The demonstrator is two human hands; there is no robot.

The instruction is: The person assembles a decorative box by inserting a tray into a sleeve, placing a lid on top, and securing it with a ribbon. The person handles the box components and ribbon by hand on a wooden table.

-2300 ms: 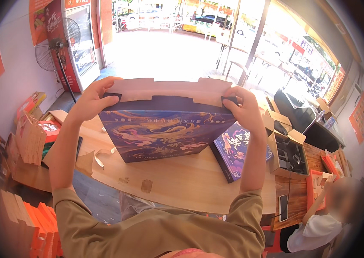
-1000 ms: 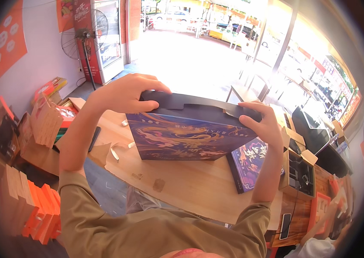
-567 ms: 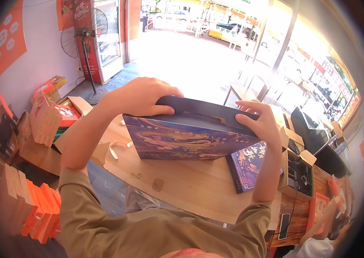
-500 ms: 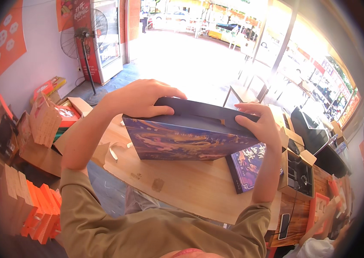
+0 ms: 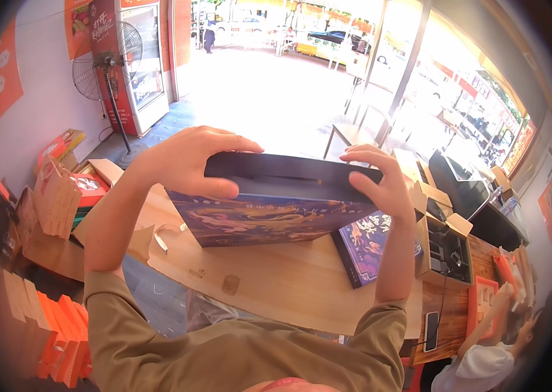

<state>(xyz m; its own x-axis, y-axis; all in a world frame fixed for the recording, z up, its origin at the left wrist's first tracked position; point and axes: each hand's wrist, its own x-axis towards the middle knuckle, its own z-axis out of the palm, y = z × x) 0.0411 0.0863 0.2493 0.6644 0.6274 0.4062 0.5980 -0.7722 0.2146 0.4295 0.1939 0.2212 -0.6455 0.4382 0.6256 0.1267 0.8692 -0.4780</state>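
Note:
A large flat box (image 5: pixel 256 222) with a blue-purple printed front stands on edge on the wooden table in front of me. Its upper side is plain dark, with a thin slit along the middle. At the left upper corner my left hand (image 5: pixel 188 160) is closed on the box, thumb on the near side and fingers over the far edge. The right upper corner is gripped the same way by my right hand (image 5: pixel 383 179). Beside the box, partly behind my right forearm, lies a smaller purple printed box (image 5: pixel 367 248).
Right of the table (image 5: pixel 282 287) are an open carton (image 5: pixel 449 251) with black contents, a phone (image 5: pixel 431 331) and another person's arm (image 5: pixel 485 320). Orange boxes (image 5: pixel 60 333) and cartons stack up at left. A standing fan (image 5: pixel 107 60) is at the far left.
The whole view has shifted, with the surroundings moving left. The large box now shows more of its dark upper side, and both hands keep hold of its corners.

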